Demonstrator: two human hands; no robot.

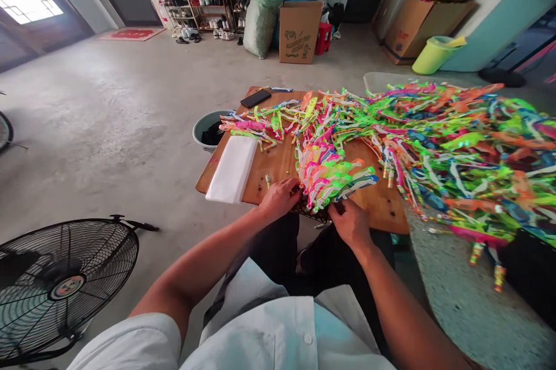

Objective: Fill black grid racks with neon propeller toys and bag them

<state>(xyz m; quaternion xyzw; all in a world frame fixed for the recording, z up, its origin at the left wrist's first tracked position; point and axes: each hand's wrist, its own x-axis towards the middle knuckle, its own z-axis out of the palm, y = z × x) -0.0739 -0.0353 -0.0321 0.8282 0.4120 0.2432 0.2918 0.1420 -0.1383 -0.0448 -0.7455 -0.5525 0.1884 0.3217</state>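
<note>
A bright heap (460,138) could slide if bumped; at the near edge of the wooden table (386,208), a plastic bundle (328,176) could scatter should left hand (280,199) or right hand (351,222) slip, their grip hidden from me, closure untellable.

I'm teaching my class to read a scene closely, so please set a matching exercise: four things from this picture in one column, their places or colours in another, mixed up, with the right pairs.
Things
1. Bundle of bright pieces
2. Phone
3. Plastic stack
4. Fan

Places or colours
A. White, on the left side of the wooden table
B. Round black cage, at the picture's lower left
C. Between the left hand and the right hand
D. Black and flat, near the table's far edge

Right pairs: 1-C, 2-D, 3-A, 4-B
</note>
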